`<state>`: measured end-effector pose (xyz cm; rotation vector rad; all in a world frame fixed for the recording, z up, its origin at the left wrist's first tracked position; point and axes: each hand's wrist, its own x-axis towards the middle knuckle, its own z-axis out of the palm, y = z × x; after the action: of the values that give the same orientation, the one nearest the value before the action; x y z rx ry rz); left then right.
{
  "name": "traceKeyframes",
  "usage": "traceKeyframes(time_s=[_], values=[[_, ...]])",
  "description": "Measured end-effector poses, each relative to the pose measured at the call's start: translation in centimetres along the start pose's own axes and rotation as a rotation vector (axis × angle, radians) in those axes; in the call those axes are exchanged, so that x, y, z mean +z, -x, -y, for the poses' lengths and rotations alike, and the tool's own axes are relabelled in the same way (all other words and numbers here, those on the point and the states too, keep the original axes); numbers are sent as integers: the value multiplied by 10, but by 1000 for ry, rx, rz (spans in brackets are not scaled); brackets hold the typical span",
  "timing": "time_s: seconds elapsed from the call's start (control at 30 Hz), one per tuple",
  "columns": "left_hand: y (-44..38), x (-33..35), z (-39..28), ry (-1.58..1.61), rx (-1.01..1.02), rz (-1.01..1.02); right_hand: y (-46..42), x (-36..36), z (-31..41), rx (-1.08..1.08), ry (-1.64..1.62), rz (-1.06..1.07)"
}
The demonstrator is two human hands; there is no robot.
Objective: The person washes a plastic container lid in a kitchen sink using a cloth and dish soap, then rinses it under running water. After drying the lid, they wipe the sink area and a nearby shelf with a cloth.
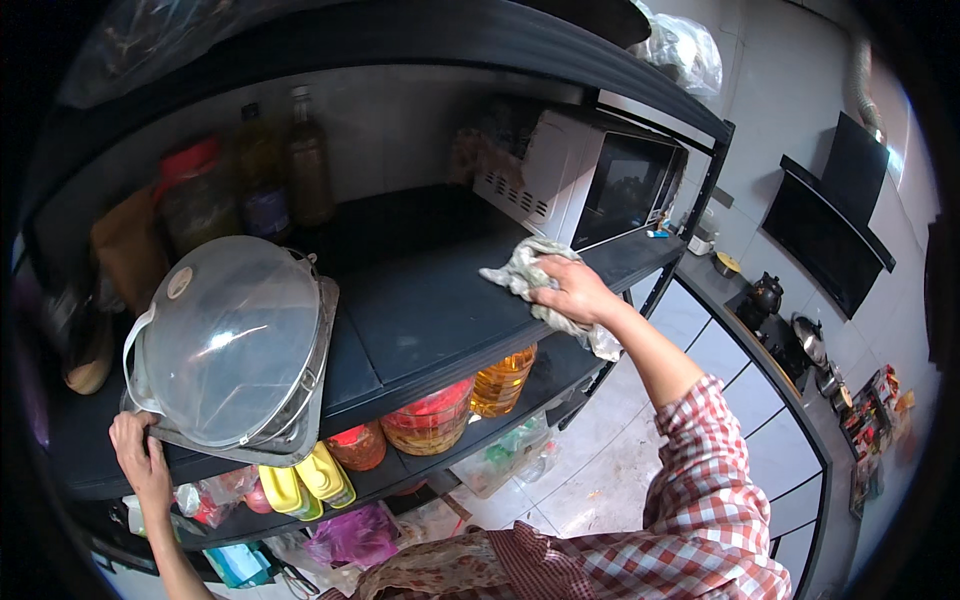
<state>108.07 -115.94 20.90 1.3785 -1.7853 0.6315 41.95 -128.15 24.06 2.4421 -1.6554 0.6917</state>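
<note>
My right hand (574,289) presses a crumpled, pale patterned cloth (529,266) onto the black shelf (427,300), near its front edge and just before the microwave oven (559,169). Part of the cloth hangs over that edge. At the left, my left hand (141,450) has its fingers curled at the near corner of a grey tray (292,450). On this tray stands a round container with a translucent domed lid (232,337) and a white side handle (135,360). The container's lower body is mostly hidden.
Behind the container stand two glass bottles (307,165), a red-lidded jar (199,195) and a brown paper bag (131,247). The lower shelf holds yellow bottles (304,484), red-topped jars (427,420) and an oil bottle (504,382). A counter (814,427) and range hood (825,225) are at right.
</note>
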Motion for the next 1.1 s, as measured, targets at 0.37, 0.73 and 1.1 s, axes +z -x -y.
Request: traceKeyframes(time_s=[0.37, 0.73, 1.1], values=[[6, 1, 15, 8, -33, 93, 67, -42, -107, 462, 138, -241], [40, 1, 67, 26, -177, 131, 44, -65, -255, 890, 383, -112], [39, 0, 75, 5, -145, 174, 33, -63, -257, 710, -138, -95]])
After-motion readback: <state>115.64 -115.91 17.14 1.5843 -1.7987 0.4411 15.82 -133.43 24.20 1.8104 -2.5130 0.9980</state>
